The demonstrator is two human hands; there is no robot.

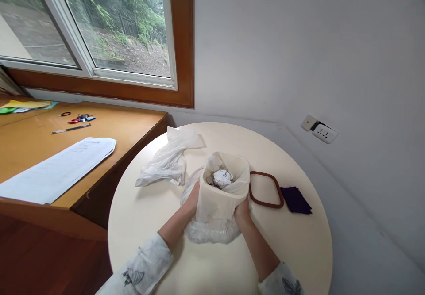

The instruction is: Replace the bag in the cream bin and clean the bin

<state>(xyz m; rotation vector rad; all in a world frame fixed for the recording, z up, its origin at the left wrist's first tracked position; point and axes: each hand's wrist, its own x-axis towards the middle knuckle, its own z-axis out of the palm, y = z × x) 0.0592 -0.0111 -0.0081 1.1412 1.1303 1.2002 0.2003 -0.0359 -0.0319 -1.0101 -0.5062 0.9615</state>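
A small cream bin (pixel 224 193) stands upright on the round table, lined with a translucent bag (pixel 215 231) that is folded over its rim and bunched around its base. Crumpled white paper (pixel 222 178) lies inside. My left hand (pixel 192 200) presses on the bin's left side, its fingers mostly hidden behind the plastic. On the right side my right hand (pixel 243 212) holds the bin low down, fingers out of sight. A brown square ring (pixel 266 205) lies flat just right of the bin, beside a dark purple folded cloth (pixel 296 200).
Another crumpled translucent bag (pixel 169 158) lies at the back left of the round table (pixel 133 224). A wooden desk (pixel 133 120) at the left bears paper sheets (pixel 63 166), a pen (pixel 71 129) and keys (pixel 83 117). Behind are a window and a wall socket (pixel 325 133).
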